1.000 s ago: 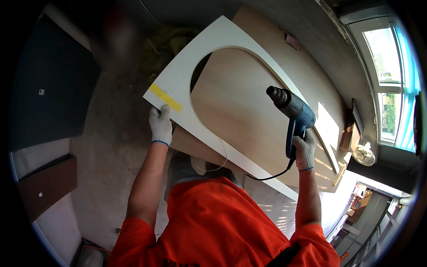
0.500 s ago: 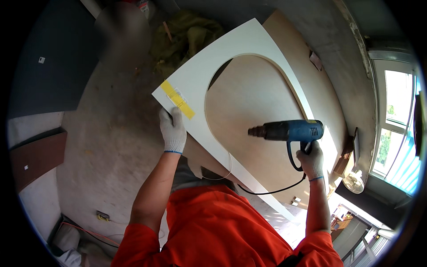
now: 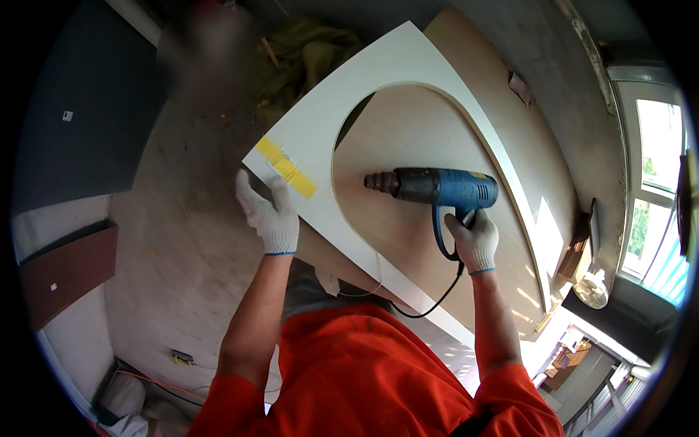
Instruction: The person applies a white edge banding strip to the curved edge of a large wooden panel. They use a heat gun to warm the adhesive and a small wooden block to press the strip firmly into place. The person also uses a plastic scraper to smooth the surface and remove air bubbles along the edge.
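Note:
A blue-and-black heat gun (image 3: 444, 188) is held by its grip in my gloved right hand (image 3: 476, 242), its stepped metal nozzle pointing left over the oval opening of a white panel (image 3: 429, 62). A black cord hangs from the grip. My gloved left hand (image 3: 274, 220) is at the panel's left edge, thumb and fingers spread apart in a V. One fingertip is near a strip of yellow tape (image 3: 304, 184) stuck across the corner with a clear-looking label over it. Whether the left hand touches the panel is hard to tell.
A larger brown board (image 3: 466, 47) lies under the panel. Dark green cloth (image 3: 313, 54) is heaped beyond it. Dark grey (image 3: 80, 116) and brown (image 3: 69, 273) boards stand at left. A fan (image 3: 591, 290) and windows are at right.
The heat gun has moved left and slightly up in my right hand, now above the opening. My left hand has shifted slightly left, its fingers spreading wider at the panel's corner.

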